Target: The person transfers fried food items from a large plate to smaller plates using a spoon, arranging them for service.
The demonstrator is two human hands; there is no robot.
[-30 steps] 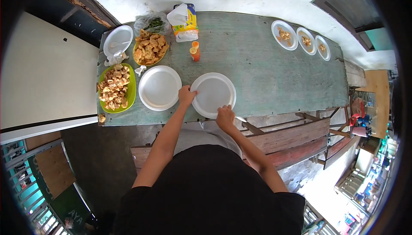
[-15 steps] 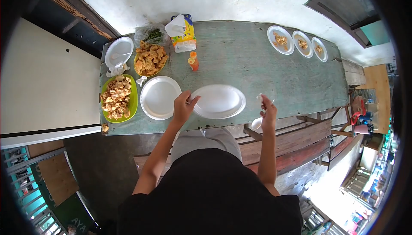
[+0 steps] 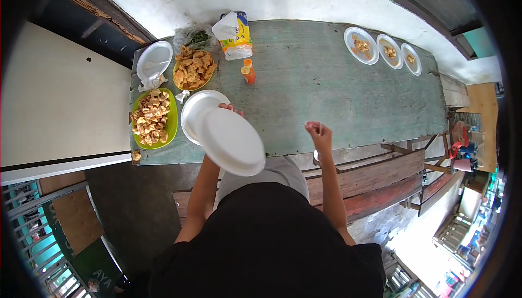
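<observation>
My left hand point(image 3: 232, 109) grips the far rim of a white oval disposable plate point(image 3: 234, 144), lifted and tilted in front of my body. It partly covers a second white plate point(image 3: 191, 107) lying on the table. My right hand point(image 3: 319, 136) is closed around a white plastic spoon point(image 3: 316, 155), whose bowl shows below the hand near the table's front edge. To the left, a green plate point(image 3: 173, 126) bears a heap of light-brown fried pieces point(image 3: 152, 118). Behind it, golden fried food point(image 3: 193, 68) fills a yellow plate.
Orange-capped bottles point(image 3: 248, 72) stand near a tissue pack point(image 3: 237, 39). A used white plate point(image 3: 154, 59) and a plastic bag of greens point(image 3: 197, 39) sit at the back left. Three plates with food point(image 3: 361, 46) line the far right. A wooden bench point(image 3: 380, 175) runs along the table's front.
My left hand has raised the oval plate off the table, moved it left and tilted it. My right hand has shifted slightly left with the spoon.
</observation>
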